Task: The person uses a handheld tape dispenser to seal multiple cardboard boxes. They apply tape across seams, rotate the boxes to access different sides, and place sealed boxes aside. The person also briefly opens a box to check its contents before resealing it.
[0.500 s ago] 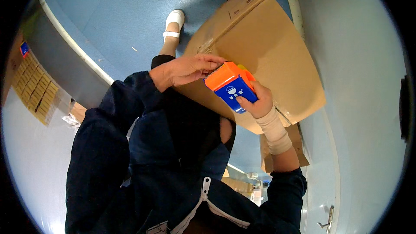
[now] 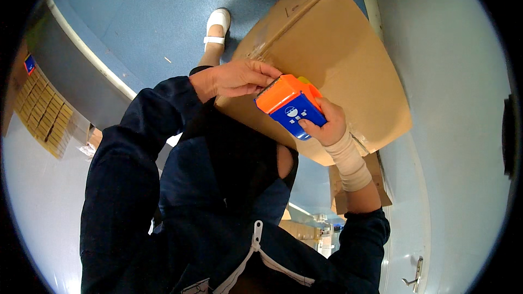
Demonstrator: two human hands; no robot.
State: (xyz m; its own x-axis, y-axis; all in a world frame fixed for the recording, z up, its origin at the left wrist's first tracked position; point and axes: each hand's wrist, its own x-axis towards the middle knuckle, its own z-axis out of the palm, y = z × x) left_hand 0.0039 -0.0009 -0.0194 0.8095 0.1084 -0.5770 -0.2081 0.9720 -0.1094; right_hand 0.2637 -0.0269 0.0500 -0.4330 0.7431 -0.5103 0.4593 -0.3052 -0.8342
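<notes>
My right hand (image 2: 329, 122), with a beige wrap round the wrist, grips an orange and blue hand-held tape dispenser (image 2: 289, 106), thumb on its blue side. The dispenser's serrated edge points up and left. My left hand (image 2: 242, 79) has its fingers bent at that edge, touching or very close to it; what they pinch, if anything, I cannot make out. Beneath both hands a large brown cardboard box (image 2: 354, 60) lies in front of me, with clear tape along its upper seam.
Blue floor (image 2: 136, 16) with my white shoe (image 2: 218, 22) lies beyond. A pale wall (image 2: 447, 76) with a metal handle (image 2: 417, 275) runs along the right. Another carton (image 2: 340, 196) sits under the box. At left, stacked yellow-brown pieces (image 2: 43, 109) rest on a light surface.
The box and both hands have shifted slightly upward in the view. The dispenser has moved a little left, and my left hand stays at its edge.
</notes>
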